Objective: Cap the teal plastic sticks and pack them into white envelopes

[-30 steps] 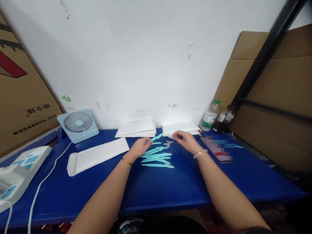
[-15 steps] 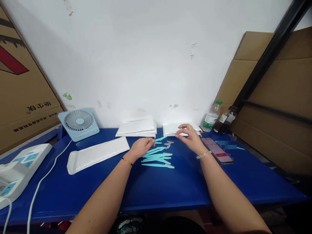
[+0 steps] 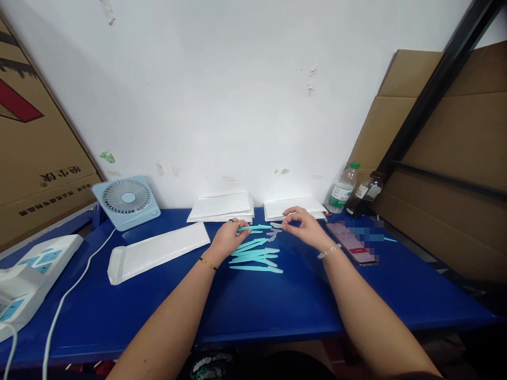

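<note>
My left hand (image 3: 231, 237) is closed on a turquoise eyebrow razor (image 3: 262, 227), whose free end points right. My right hand (image 3: 303, 227) faces it, thumb and forefinger pinched on a small translucent cap (image 3: 276, 225). A short gap separates the cap from the razor. Just below lie more small translucent caps (image 3: 271, 237) on the blue table (image 3: 253, 311). Several turquoise eyebrow razors (image 3: 255, 258) are spread in a rough row nearer to me, some crossing one another.
A white padded envelope (image 3: 162, 250) lies at left, near a blue fan (image 3: 127, 200) and a power strip (image 3: 35, 279). White envelope stacks (image 3: 222, 206) stand against the wall. A phone (image 3: 352, 243) and two bottles (image 3: 344, 190) are at right.
My right hand has moved slightly left and down, and a translucent cap now shows at its fingertips. The razor in my left hand has turned from slanted to nearly level.
</note>
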